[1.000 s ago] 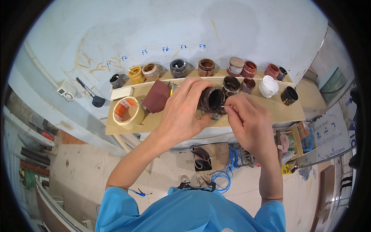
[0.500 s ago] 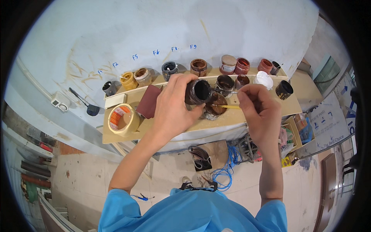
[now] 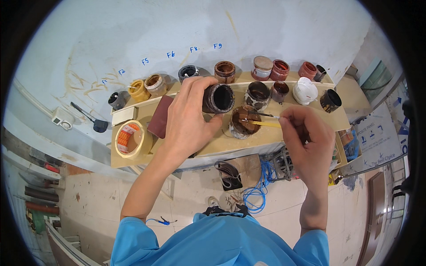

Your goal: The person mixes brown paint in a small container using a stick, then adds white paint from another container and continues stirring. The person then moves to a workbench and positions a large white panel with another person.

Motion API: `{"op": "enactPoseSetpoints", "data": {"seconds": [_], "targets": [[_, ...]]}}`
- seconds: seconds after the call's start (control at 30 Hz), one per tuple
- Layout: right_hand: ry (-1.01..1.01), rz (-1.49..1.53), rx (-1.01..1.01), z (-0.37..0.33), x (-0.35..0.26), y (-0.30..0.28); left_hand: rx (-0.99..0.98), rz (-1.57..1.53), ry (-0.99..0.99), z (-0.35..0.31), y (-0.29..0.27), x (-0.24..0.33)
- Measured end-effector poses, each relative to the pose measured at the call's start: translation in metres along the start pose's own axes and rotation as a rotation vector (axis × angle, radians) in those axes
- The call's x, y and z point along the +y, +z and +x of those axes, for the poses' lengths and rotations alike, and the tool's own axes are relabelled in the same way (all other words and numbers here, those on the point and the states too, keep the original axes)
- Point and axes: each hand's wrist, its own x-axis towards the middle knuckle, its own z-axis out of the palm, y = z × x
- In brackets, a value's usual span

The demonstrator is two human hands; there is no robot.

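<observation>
My left hand is wrapped round a jar of black paint, lifted above the shelf and tilted so its mouth faces right. In my right hand a thin paintbrush is pinched by its handle, its tip over a glass jar of brown paint. A yellow stick leans out of that same brown jar, its outer end close to my right fingers. Just behind stand a dark-stained jar and a smaller brown jar. Whether the brush tip touches the brown paint I cannot tell.
Several paint jars line the back ledge, among them a yellow one and a red one. A white cup and a black cup stand right. Masking tape and a maroon sheet lie left. Blue hose coils below.
The black paint jar has moved left, away from the brown jar. My right hand has shifted slightly right and down, bringing the brush from the black jar's mouth to over the brown jar.
</observation>
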Motion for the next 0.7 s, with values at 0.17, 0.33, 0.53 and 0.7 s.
{"op": "enactPoseSetpoints", "data": {"seconds": [0.17,0.33,0.53,0.7], "targets": [[-0.059,-0.003,-0.003,-0.0008,0.0022,-0.0009,0.007,0.013,0.059,0.0014,0.0021,-0.0003],[-0.069,-0.016,-0.018,-0.0026,0.0036,0.0010,0.011,-0.030,0.033,0.0024,0.0031,0.0016],[-0.053,-0.070,-0.042,-0.0045,0.0049,0.0015,0.002,-0.057,0.020,0.0022,0.0054,0.0024],[-0.006,-0.053,0.029,-0.0060,0.0014,0.0042,-0.002,-0.081,0.044,0.0055,0.0054,0.0026]]}}
